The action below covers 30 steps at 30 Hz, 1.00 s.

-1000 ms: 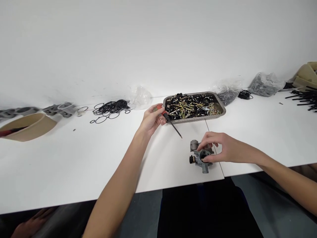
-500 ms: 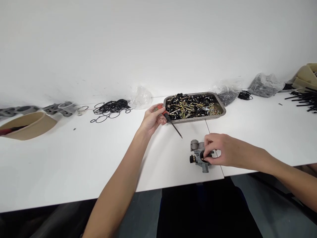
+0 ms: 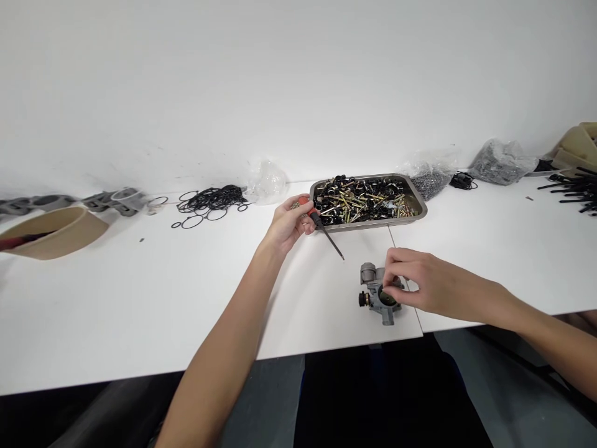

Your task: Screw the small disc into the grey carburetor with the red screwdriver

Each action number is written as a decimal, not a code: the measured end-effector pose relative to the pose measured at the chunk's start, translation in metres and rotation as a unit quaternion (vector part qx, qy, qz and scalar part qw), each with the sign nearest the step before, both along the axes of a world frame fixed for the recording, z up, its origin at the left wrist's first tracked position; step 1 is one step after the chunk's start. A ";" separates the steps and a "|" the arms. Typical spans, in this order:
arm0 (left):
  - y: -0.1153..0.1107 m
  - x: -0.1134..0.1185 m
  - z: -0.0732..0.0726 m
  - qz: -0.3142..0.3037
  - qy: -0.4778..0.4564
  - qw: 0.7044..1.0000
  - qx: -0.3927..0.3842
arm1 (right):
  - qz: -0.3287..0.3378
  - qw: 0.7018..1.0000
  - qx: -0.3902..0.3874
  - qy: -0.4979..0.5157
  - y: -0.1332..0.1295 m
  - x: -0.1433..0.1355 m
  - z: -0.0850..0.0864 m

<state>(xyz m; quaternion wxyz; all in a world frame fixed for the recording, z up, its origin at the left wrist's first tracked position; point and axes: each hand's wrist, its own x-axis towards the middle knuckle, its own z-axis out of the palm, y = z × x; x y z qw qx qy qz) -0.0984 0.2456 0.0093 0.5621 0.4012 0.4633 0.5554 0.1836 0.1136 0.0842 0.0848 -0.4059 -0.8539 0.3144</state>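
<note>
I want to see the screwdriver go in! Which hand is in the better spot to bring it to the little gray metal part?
Probably the left hand: it already grips the screwdriver, whose tip points toward the gray metal part. The right hand is busy, its fingers steadying that part on the table.

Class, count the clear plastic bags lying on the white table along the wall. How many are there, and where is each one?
3. One bag lies left of the metal tray, one at the tray's right back corner, one further right. More may lie outside the frame.
</note>
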 end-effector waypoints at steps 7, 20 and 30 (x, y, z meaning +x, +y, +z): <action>-0.001 0.000 0.000 -0.003 -0.003 1.000 -0.004 | -0.036 0.998 -0.050 0.018 0.005 0.003 -0.012; 0.001 0.000 -0.002 -0.003 -0.002 1.000 -0.003 | -0.088 0.992 -0.071 0.054 0.007 -0.001 -0.022; 0.001 -0.001 -0.003 -0.007 0.003 1.000 0.005 | -0.085 0.993 -0.013 0.078 -0.002 -0.001 -0.029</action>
